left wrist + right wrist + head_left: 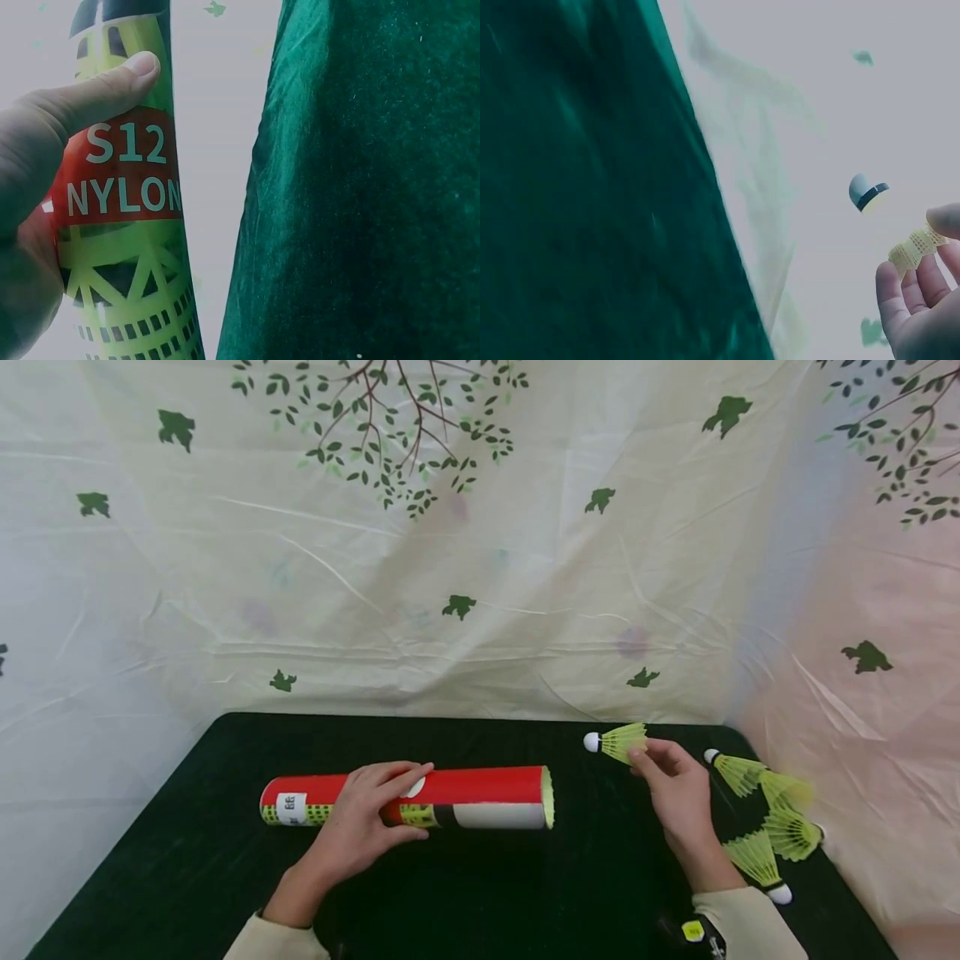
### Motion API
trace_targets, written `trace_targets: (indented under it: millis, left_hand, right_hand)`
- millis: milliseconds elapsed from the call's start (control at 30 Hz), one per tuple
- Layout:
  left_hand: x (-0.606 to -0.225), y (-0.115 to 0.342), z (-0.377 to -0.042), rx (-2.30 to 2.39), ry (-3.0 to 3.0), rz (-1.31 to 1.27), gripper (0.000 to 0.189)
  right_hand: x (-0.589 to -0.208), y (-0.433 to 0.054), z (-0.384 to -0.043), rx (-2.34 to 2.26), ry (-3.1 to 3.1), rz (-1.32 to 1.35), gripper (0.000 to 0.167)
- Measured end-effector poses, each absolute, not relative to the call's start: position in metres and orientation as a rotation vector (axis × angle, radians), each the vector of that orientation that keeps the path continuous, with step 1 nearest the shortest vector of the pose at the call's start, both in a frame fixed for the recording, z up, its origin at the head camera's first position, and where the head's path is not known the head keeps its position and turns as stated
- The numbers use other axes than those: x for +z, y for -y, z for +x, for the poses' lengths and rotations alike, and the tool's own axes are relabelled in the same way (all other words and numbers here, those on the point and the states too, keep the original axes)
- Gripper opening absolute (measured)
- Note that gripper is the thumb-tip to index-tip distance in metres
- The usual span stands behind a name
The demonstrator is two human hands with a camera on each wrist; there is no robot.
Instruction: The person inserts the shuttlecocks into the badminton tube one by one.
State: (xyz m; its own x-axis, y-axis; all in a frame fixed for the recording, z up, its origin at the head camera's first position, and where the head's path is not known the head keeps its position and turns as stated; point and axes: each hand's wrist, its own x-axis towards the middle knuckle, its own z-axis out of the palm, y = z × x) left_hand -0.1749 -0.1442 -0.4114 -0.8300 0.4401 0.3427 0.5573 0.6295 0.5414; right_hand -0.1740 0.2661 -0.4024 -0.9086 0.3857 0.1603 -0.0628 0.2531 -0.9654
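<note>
A red shuttlecock tube (487, 783) lies sideways, with a yellow-green jagged rim showing at its right end. My left hand (360, 818) grips it around the middle, thumb on the near side and fingers over the top. Printed lettering shows on the tube (124, 172) in the left wrist view, beside the thumb. To the right of the tube and apart from it, my right hand (681, 793) pinches a yellow shuttlecock (621, 743) by its skirt edge. Its white head points left. The right wrist view shows this shuttlecock's head (861, 193) and the fingers around the skirt.
Several more yellow shuttlecocks (753, 856) lie in a loose group at the right edge of the table, beside my right forearm. Dark green cloth covers the table (480, 893). A pale curtain (420, 652) with leaf prints hangs behind and at both sides.
</note>
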Motion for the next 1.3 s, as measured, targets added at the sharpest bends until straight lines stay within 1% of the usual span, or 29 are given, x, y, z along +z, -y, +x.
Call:
trace_targets:
  millis: [233,433,833,1000,1133,1300]
  left_hand:
    - [-0.411,0.143,-0.175,-0.981,2.652,-0.82,0.092]
    - [-0.411,0.142,-0.176,-0.965,2.672,-0.81,0.093]
    - [-0.412,0.14,-0.174,-0.971,2.68,-0.817,0.091]
    - [-0.412,0.14,-0.174,-0.98,2.687,-0.817,0.091]
    - [-0.412,0.141,-0.174,-0.99,2.681,-0.818,0.091]
    - [-0.411,0.141,-0.174,-0.993,2.655,-0.824,0.091]
  right_hand:
    - [-0.384,-0.232,-0.13,1.758,2.19,-0.178,0.03]
    - [-0.379,-0.213,-0.108,1.82,2.218,-0.117,0.027]
    - [-0.384,-0.196,-0.1,2.072,2.325,0.002,0.028]
    - [-0.38,-0.199,-0.099,2.051,2.373,0.015,0.026]
    - [-0.379,-0.2,-0.1,2.006,2.37,0.076,0.026]
    - [-0.381,-0.198,-0.101,1.924,2.357,0.128,0.022]
